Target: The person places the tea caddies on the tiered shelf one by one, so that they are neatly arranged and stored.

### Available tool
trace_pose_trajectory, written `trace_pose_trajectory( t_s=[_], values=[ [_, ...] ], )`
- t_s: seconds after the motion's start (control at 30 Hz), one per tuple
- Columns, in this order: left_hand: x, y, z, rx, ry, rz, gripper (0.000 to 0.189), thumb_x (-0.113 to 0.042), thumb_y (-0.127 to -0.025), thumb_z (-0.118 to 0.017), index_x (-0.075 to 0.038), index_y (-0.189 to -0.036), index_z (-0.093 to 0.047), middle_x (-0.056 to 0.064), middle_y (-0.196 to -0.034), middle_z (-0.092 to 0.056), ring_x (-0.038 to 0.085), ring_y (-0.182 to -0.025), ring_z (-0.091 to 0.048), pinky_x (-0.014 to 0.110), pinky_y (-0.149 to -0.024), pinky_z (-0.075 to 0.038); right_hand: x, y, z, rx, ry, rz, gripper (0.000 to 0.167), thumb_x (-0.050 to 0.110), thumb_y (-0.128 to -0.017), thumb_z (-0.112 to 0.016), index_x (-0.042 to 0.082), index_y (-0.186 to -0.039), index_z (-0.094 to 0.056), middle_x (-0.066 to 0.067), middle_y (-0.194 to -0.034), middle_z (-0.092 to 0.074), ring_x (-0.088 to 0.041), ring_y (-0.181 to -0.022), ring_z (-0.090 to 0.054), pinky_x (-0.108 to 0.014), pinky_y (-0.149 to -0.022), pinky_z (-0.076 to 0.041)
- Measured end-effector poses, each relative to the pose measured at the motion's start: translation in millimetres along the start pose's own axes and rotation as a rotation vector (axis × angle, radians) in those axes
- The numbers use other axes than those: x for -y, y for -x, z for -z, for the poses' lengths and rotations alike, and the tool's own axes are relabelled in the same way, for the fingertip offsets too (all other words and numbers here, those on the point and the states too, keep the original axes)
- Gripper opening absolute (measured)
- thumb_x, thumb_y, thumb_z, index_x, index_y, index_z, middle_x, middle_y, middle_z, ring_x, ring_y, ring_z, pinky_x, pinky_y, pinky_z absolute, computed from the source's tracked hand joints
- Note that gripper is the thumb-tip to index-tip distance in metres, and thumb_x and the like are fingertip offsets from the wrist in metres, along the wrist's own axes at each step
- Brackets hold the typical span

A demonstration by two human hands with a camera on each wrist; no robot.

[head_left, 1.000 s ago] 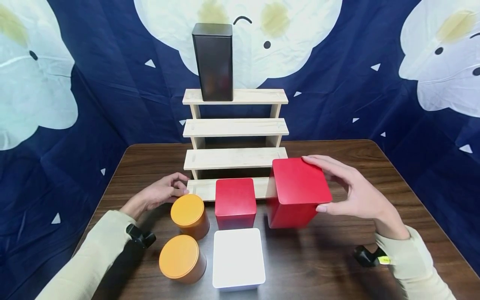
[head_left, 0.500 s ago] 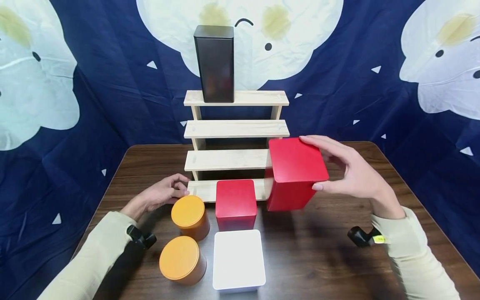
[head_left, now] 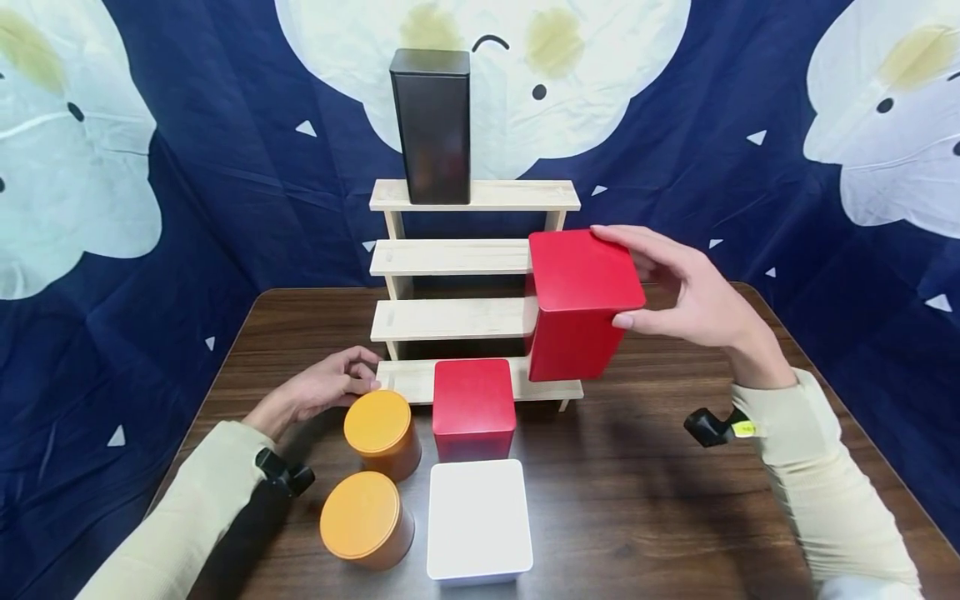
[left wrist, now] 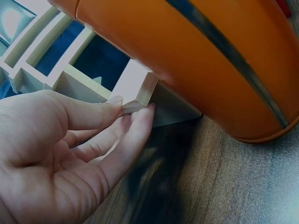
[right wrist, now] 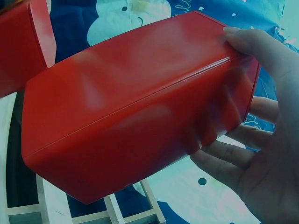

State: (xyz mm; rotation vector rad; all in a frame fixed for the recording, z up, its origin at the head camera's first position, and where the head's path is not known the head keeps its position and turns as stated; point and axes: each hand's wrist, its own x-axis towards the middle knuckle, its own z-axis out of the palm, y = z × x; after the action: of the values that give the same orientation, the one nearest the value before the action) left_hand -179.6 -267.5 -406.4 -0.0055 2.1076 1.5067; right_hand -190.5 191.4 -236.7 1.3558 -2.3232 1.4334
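Observation:
My right hand (head_left: 686, 287) grips a tall red square tin (head_left: 581, 321) near its top, thumb on the near side and fingers on the far side. The tin hangs upright in the air before the right end of a stepped wooden shelf rack (head_left: 427, 319). In the right wrist view the tin (right wrist: 121, 102) fills the middle. My left hand (head_left: 322, 387) pinches the left end of the rack's lowest board (left wrist: 133, 84), thumb above and fingers below, as the left wrist view shows. A black tin (head_left: 432, 133) stands on the top board.
Before the rack, on the brown table (head_left: 600, 517), stand a shorter red tin (head_left: 474, 400), a white square tin (head_left: 480, 521) and two orange round tins, one farther (head_left: 378, 425) and one nearer (head_left: 363, 517). A dark blue cloth (head_left: 225, 150) with white clouds hangs behind.
My right hand has raised the tall red tin from low over the table, moving it away from me and slightly left. The left hand has kept its hold on the rack.

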Motion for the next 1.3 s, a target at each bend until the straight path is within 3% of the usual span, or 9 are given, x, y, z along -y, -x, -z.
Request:
trace_pose_trajectory(
  t_s=[0.2, 0.4, 0.73, 1.13, 1.3],
  values=[
    [0.0, -1.7, 0.2, 0.0, 0.006, 0.001, 0.047, -0.003, -0.092, -0.056, 0.003, -0.133, -0.033, 0.01, -0.097, -0.057, 0.02, -0.086, -0.061, 0.038, -0.082, -0.055, -7, -15.5, 6, -0.019, -0.049, 0.023, 0.079, -0.012, -0.071, -0.072, 0.004, -0.142, -0.043, -0.007, -0.132, -0.054, -0.017, -0.106, -0.061, -0.02, -0.088, -0.05],
    [0.1, -2.1, 1.1, -0.001, 0.009, -0.006, 0.047, -0.004, -0.092, -0.057, 0.003, -0.133, -0.033, 0.01, -0.097, -0.057, 0.02, -0.086, -0.061, 0.038, -0.083, -0.055, -12, -30.8, 15, -0.053, -0.095, 0.041, 0.075, -0.01, -0.074, -0.072, 0.004, -0.142, -0.044, -0.007, -0.13, -0.055, -0.017, -0.104, -0.062, -0.02, -0.086, -0.051],
    [0.5, -1.5, 1.9, 0.001, 0.007, -0.012, 0.046, -0.002, -0.092, -0.055, 0.003, -0.133, -0.033, 0.009, -0.096, -0.058, 0.02, -0.086, -0.061, 0.038, -0.083, -0.055, -15, -62.7, 23, -0.105, -0.131, -0.034, 0.071, -0.008, -0.078, -0.069, 0.009, -0.142, -0.045, -0.011, -0.136, -0.051, -0.016, -0.114, -0.059, -0.018, -0.09, -0.049],
    [1.0, -0.3, 1.1, 0.002, 0.012, -0.013, 0.046, -0.003, -0.093, -0.056, 0.002, -0.133, -0.033, 0.009, -0.096, -0.058, 0.02, -0.086, -0.061, 0.038, -0.083, -0.055, -20, -97.6, 20, -0.18, -0.182, -0.092, 0.069, -0.002, -0.079, -0.071, 0.015, -0.142, -0.046, -0.01, -0.141, -0.046, -0.024, -0.121, -0.056, -0.021, -0.088, -0.051],
    [1.6, 0.8, 0.7, 0.006, 0.015, -0.019, 0.046, -0.003, -0.093, -0.056, 0.002, -0.133, -0.034, 0.01, -0.097, -0.058, 0.02, -0.086, -0.061, 0.038, -0.082, -0.055, -23, -109.1, 23, -0.206, -0.142, -0.111, 0.069, 0.002, -0.08, -0.072, 0.017, -0.142, -0.046, -0.008, -0.141, -0.046, -0.024, -0.121, -0.056, -0.022, -0.09, -0.051]
  ],
)
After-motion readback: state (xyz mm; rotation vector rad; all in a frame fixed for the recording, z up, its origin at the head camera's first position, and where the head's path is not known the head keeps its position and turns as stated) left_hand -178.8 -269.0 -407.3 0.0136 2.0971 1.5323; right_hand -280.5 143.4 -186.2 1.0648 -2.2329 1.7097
